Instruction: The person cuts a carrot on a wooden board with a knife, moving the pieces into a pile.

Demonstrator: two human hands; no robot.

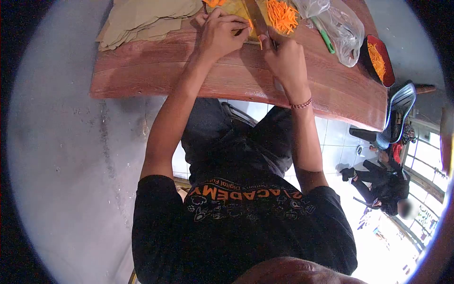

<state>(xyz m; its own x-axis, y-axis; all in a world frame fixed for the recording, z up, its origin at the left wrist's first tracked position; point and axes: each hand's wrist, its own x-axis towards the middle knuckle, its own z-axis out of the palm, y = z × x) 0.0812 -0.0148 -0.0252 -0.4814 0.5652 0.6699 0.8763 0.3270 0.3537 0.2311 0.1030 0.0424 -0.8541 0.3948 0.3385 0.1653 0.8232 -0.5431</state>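
My right hand (286, 59) grips a knife (255, 18) by its handle, the blade pointing away from me over a yellowish cutting board (231, 7). Left of the blade, the fingers of my left hand (224, 34) are bent and pressed on a small orange carrot piece (250, 23), mostly hidden beneath them. A heap of carrot strips (283, 18) lies just right of the knife. More orange carrot shows at the top edge, beyond my left hand.
Brown paper sheets (146, 23) cover the wooden table's (231, 80) left side. To the right are a clear plastic bag (343, 33), a green-handled tool (327, 41) and a dark-red tray (388, 71) of carrot strips. A chair (399, 109) and a seated person (383, 187) appear at right.
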